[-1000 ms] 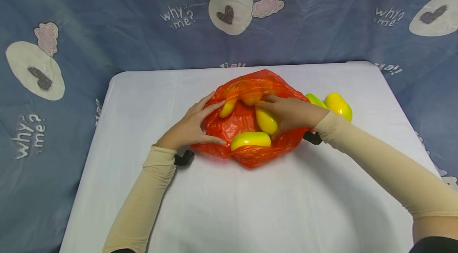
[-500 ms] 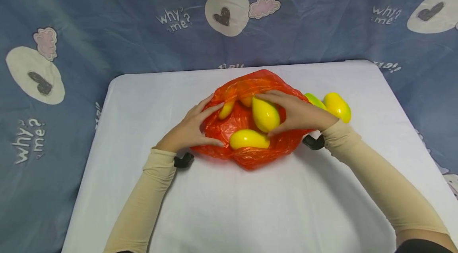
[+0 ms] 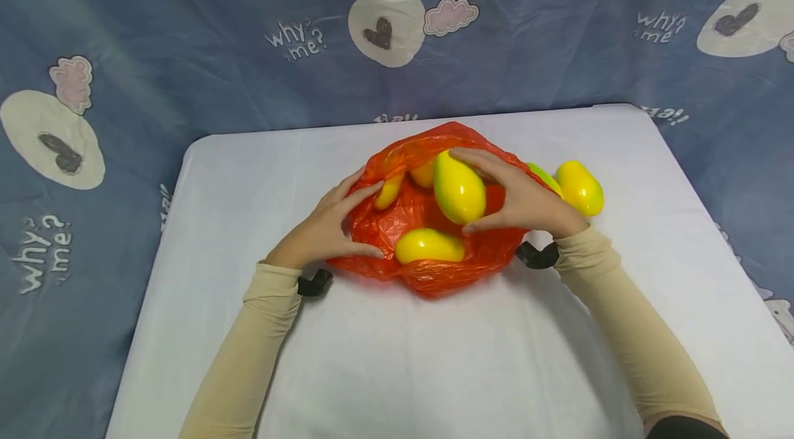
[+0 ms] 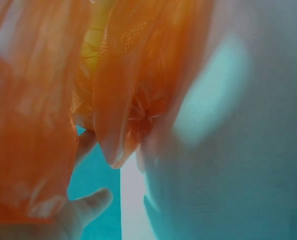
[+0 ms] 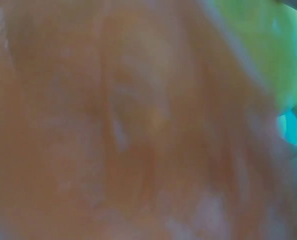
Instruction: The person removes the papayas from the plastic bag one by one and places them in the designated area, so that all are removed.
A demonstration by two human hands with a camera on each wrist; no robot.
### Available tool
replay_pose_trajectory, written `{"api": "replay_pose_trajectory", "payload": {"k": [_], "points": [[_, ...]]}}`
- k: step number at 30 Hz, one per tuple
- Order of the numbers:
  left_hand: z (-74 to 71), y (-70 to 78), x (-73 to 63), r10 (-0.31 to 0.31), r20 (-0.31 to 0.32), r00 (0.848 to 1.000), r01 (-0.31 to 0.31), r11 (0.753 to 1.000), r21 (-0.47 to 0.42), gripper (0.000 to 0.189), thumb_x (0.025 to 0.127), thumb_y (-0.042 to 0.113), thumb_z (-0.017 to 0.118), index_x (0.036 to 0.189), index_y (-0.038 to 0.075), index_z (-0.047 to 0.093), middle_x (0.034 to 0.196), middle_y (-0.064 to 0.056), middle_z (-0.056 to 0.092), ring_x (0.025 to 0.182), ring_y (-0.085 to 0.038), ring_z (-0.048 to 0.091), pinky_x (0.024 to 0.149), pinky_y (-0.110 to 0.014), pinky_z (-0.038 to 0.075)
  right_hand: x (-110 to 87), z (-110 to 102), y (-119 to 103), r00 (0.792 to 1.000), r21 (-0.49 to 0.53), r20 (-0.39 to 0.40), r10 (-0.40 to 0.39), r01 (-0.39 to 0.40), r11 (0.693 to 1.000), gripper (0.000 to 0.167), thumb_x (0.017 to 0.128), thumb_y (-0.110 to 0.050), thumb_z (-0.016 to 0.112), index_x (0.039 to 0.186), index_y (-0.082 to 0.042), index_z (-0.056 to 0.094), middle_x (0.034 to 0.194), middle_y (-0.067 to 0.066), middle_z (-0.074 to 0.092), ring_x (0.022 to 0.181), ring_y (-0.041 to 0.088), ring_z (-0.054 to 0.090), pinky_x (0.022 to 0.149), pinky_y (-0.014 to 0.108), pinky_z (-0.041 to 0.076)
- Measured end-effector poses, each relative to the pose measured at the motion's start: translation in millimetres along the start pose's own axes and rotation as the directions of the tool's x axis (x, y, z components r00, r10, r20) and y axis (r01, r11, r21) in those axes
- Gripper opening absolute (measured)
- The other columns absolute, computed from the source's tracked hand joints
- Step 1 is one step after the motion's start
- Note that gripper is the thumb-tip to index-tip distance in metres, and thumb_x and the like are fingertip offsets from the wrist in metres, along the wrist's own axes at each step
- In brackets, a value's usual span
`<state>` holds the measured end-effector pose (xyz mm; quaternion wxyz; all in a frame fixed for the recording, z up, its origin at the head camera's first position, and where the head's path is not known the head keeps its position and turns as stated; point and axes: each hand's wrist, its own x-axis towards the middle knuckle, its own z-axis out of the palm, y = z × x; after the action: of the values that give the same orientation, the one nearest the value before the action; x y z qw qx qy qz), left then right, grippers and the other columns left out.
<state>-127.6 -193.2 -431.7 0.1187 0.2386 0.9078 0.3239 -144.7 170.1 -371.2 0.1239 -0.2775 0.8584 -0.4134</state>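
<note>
A red plastic bag [image 3: 431,282] lies on the table with its mouth wide. My right hand [image 3: 527,201] grips a yellow mango [image 3: 459,192] at the bag's mouth, thumb below and fingers above. Spread fingers of my left hand [image 3: 324,231] rest against the bag's left rim; in the left wrist view the thumb [image 4: 96,202] sticks out straight beside the orange-looking film. A second yellow mango [image 3: 428,246] lies inside near the front rim. Farther back in the bag are a long yellow fruit [image 3: 389,192] and an orange-yellow fruit [image 3: 424,176], both partly covered.
Behind my right hand, a yellow mango [image 3: 581,189] and a partly hidden green fruit [image 3: 546,178] lie on the white table [image 3: 384,356]. A blue printed curtain [image 3: 248,80] hangs past the table's back edge. Blurred bag film [image 5: 113,125] fills most of the right wrist view.
My right hand has lifted the mango from inside the bag up to its mouth, moving slightly back. The left hand has stayed at the left rim.
</note>
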Motion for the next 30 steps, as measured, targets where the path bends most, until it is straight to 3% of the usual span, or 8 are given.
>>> {"api": "replay_pose_trajectory", "payload": {"k": [5, 13, 19, 26, 30], "points": [[0.1, -0.4, 0.1, 0.000, -0.003, 1.000, 0.000, 1.000, 0.002, 0.113, 0.066, 0.068, 0.088, 0.159, 0.050, 0.028, 0.174, 0.015, 0.001, 0.160, -0.035, 0.016, 0.118, -0.072, 0.032, -3.7, 4, 3, 0.996, 0.062, -0.079, -0.048, 0.053, 0.997, 0.109, 0.068, -0.029, 0.099, 0.157, -0.045, 0.037, 0.163, -0.022, 0.035, 0.150, 0.008, 0.037, 0.125, 0.044, 0.036], [2.2, -2.8, 1.4, -0.016, -0.002, 1.000, 0.016, 1.000, -0.005, 0.113, 0.066, 0.067, 0.089, 0.159, 0.052, 0.027, 0.174, 0.016, 0.000, 0.160, -0.034, 0.014, 0.118, -0.072, 0.031, -13.2, 7, 10, 0.990, 0.160, -0.137, -0.015, 0.037, 0.986, 0.113, 0.066, -0.015, 0.100, 0.158, -0.038, 0.038, 0.165, -0.019, 0.033, 0.152, 0.008, 0.035, 0.127, 0.038, 0.033], [-0.3, -2.7, 2.4, -0.041, -0.002, 0.999, 0.041, 0.999, 0.001, 0.113, 0.066, 0.066, 0.090, 0.158, 0.054, 0.026, 0.174, 0.017, 0.000, 0.161, -0.032, 0.012, 0.117, -0.073, 0.033, -14.6, 6, 18, 0.990, 0.144, -0.142, -0.022, 0.042, 0.989, 0.110, 0.068, -0.016, 0.098, 0.157, -0.042, 0.039, 0.164, -0.021, 0.034, 0.152, 0.007, 0.033, 0.126, 0.040, 0.034], [0.6, -0.8, 5.6, -0.003, 0.003, 1.000, 0.003, 1.000, 0.000, 0.113, 0.067, 0.064, 0.090, 0.159, 0.052, 0.026, 0.174, 0.015, 0.001, 0.161, -0.032, 0.012, 0.119, -0.072, 0.031, -14.3, 3, 22, 0.990, 0.083, -0.129, -0.059, 0.070, 0.994, 0.108, 0.069, -0.029, 0.098, 0.157, -0.044, 0.038, 0.164, -0.021, 0.034, 0.152, 0.009, 0.033, 0.126, 0.050, 0.034], [3.2, -3.1, 2.9, -0.013, 0.006, 1.000, 0.013, 1.000, -0.002, 0.113, 0.067, 0.064, 0.090, 0.159, 0.053, 0.026, 0.174, 0.015, 0.001, 0.161, -0.033, 0.013, 0.118, -0.073, 0.031, -17.3, -1, 24, 0.992, 0.097, -0.123, -0.040, 0.052, 0.994, 0.109, 0.069, -0.024, 0.099, 0.157, -0.044, 0.038, 0.164, -0.020, 0.035, 0.152, 0.009, 0.033, 0.126, 0.051, 0.033]]}}
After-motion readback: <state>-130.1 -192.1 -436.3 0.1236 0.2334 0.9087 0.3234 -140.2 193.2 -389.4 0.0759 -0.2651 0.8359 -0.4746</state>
